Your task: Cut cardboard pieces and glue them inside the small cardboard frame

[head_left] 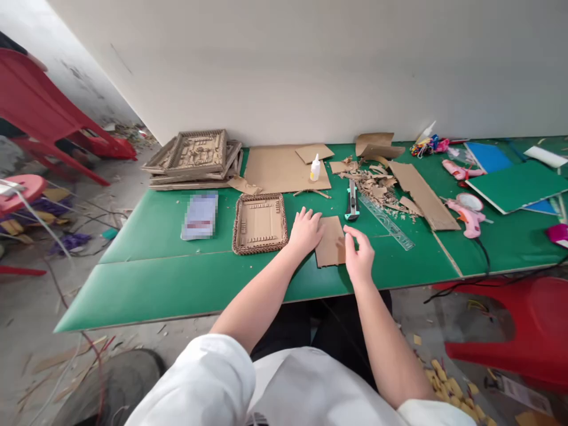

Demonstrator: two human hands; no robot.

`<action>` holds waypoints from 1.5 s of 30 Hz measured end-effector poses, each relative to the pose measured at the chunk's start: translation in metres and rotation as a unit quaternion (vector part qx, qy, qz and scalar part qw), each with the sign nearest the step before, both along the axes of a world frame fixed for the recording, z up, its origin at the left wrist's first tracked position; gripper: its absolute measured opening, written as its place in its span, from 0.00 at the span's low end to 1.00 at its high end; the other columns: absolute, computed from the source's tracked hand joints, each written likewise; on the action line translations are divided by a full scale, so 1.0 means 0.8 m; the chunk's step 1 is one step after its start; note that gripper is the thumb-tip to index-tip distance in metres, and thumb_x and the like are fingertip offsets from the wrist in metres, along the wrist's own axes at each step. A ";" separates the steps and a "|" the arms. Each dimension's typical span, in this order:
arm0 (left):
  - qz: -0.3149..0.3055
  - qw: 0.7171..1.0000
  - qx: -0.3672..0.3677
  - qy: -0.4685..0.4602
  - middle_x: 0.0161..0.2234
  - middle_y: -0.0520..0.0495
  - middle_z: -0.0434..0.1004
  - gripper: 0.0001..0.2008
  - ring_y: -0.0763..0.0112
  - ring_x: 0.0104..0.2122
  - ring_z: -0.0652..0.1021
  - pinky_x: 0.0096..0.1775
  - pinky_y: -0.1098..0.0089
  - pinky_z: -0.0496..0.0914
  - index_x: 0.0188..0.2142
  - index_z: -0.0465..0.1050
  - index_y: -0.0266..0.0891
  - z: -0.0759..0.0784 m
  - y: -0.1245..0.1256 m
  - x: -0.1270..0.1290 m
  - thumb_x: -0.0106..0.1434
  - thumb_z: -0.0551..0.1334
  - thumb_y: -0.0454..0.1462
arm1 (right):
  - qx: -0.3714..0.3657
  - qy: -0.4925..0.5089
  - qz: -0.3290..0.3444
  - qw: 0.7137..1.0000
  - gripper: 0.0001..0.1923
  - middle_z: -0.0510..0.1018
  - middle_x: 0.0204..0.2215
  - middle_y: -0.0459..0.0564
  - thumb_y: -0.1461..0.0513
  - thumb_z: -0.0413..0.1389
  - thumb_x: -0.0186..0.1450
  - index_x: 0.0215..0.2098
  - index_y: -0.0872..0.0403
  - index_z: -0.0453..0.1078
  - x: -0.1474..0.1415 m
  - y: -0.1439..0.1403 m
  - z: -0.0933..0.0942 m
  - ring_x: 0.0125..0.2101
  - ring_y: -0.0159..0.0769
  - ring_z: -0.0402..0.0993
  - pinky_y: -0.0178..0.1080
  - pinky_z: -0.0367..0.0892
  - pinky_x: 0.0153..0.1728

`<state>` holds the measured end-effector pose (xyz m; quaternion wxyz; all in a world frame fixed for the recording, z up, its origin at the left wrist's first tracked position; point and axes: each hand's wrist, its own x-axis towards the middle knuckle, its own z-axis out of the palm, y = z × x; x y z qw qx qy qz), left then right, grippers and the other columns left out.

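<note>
A small rectangular piece of cardboard (331, 244) lies on the green table in front of me. My left hand (307, 229) rests flat along its left edge, fingers stretched out. At the right edge, the thumb and fingers of my right hand (358, 253) are pinched together on the cardboard. Left of my left hand is a shallow cardboard tray (261, 222) with a corrugated rim and short strips stuck inside. A utility knife (352, 201) lies just beyond my right hand, beside a clear plastic ruler (387, 223).
Stacked cardboard frames (195, 157) stand at the back left, near a blurred flat item (199, 216). A glue bottle (315, 168) stands on a cardboard sheet (270, 165). Torn cardboard scraps (379, 186) lie behind the ruler. Pink glue guns (469, 218) and cables are at right.
</note>
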<state>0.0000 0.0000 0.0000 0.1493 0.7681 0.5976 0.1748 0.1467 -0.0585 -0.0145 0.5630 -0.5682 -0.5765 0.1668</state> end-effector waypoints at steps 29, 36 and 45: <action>0.170 0.791 0.050 -0.586 0.33 0.52 0.68 0.23 0.73 0.33 0.74 0.37 0.71 0.71 0.46 0.66 0.43 0.015 0.002 -0.007 0.50 0.68 0.39 | -0.189 0.268 0.143 0.934 0.32 0.76 0.24 0.43 0.52 0.61 0.53 0.53 0.50 0.59 0.007 -0.002 0.004 0.26 0.35 0.75 0.38 0.71 0.26; 0.093 0.734 -0.121 -0.662 0.47 0.45 0.74 0.31 0.65 0.43 0.76 0.41 0.67 0.73 0.53 0.61 0.43 0.021 -0.009 0.003 0.51 0.67 0.45 | -0.165 0.281 0.112 0.939 0.34 0.72 0.18 0.37 0.55 0.61 0.53 0.55 0.49 0.56 0.008 0.001 0.004 0.20 0.33 0.72 0.38 0.73 0.25; 0.074 0.715 -0.248 -0.650 0.41 0.41 0.78 0.25 0.62 0.36 0.78 0.33 0.66 0.75 0.43 0.71 0.35 0.014 -0.015 0.012 0.47 0.69 0.43 | -0.161 0.307 0.098 0.933 0.31 0.76 0.21 0.39 0.52 0.57 0.57 0.56 0.50 0.56 0.010 -0.001 0.006 0.19 0.29 0.71 0.34 0.70 0.22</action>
